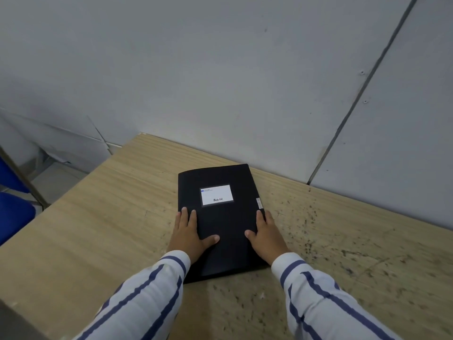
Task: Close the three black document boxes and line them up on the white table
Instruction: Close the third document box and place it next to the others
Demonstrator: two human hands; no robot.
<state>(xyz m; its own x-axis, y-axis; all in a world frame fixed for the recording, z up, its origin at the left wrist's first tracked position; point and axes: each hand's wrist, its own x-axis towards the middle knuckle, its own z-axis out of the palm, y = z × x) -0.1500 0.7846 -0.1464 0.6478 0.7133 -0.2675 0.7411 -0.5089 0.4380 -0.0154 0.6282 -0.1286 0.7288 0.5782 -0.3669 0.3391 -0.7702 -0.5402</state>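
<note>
One black document box [228, 224] lies flat and closed on a light wooden table [103, 217], with a white label on its lid. My left hand [190, 235] grips its left edge, thumb on the lid. On the box's right edge my right hand [266, 235] holds it the same way. Only this one box is in view.
A grey panelled wall [245, 82] runs right behind the table's far edge. A blue chair [12, 212] stands at the left, beyond the table's left edge. The table surface to the right is speckled with dark marks [343, 253].
</note>
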